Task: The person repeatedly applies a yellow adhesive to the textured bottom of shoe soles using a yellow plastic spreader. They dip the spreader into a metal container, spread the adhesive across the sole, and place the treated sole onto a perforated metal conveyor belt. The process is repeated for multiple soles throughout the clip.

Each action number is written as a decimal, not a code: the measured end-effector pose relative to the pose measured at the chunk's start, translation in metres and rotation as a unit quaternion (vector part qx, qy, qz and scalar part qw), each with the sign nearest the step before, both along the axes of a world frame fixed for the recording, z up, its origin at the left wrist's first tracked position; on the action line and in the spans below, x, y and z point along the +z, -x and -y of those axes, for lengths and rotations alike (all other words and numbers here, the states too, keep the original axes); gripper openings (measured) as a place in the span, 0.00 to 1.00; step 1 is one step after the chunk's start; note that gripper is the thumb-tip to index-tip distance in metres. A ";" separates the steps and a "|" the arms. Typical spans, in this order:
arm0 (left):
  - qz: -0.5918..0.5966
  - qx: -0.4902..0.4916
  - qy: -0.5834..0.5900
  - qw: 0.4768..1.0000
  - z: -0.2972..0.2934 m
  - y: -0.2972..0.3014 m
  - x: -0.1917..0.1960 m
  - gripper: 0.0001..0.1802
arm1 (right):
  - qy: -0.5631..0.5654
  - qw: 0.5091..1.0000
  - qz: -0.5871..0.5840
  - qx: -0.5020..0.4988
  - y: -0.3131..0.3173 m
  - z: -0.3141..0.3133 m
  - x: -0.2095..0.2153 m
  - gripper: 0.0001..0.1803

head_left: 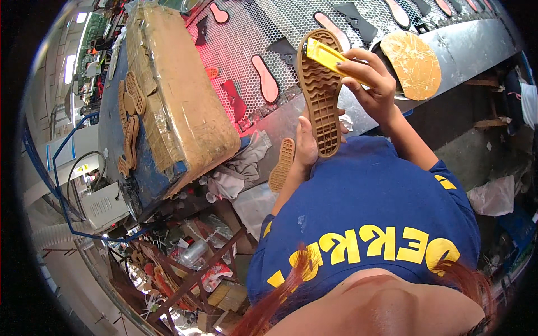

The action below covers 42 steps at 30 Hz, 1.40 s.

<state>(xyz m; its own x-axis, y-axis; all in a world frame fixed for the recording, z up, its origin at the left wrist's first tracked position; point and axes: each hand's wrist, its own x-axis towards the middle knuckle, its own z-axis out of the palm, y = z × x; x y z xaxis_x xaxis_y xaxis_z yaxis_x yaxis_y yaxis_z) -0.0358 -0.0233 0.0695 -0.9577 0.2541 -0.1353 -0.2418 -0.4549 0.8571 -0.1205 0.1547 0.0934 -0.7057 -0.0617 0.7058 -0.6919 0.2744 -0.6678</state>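
My left hand (305, 141) is closed around the heel half of a brown shoe sole (325, 109), held upright in front of my chest. Its wavy and gridded tread faces me. In my right hand (371, 84) is a flat yellow tool (325, 56) that looks like a utility knife. The tool lies across the sole's toe half, its dark end by the left edge. Whether a blade is out, I cannot tell. Near my left forearm rests a second, smaller-looking brown sole (282, 165).
A perforated conveyor bed (246, 39) carries pink insoles (264, 78) and black pieces beyond my hands. At left stands a taped cardboard box (190, 95), with several brown soles (131, 140) beside it. A round tan pad (412, 64) lies right of my right hand. Crumpled cloth (241, 162) sits left.
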 end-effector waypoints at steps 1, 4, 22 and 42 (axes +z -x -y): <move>-0.001 -0.003 -0.004 1.000 0.000 0.000 0.002 0.42 | 0.002 1.000 0.000 0.017 0.001 -0.002 -0.001 0.13; 0.003 -0.009 -0.028 1.000 0.003 0.001 0.005 0.43 | 0.007 0.997 0.017 0.075 -0.002 -0.005 0.000 0.13; 0.050 -0.036 -0.205 0.977 0.006 0.006 0.019 0.46 | 0.027 0.999 0.015 0.037 -0.008 -0.003 0.003 0.13; 0.125 0.029 -0.287 0.949 0.010 0.020 0.028 0.47 | -0.056 0.978 0.047 0.198 -0.039 -0.007 0.003 0.13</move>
<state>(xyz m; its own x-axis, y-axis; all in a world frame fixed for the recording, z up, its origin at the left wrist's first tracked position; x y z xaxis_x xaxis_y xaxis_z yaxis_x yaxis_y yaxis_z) -0.0558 -0.0330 0.0980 -0.9285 0.3018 -0.2164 -0.3651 -0.8483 0.3835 -0.0813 0.1616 0.0962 -0.6727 -0.4154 0.6124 -0.6956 0.0728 -0.7147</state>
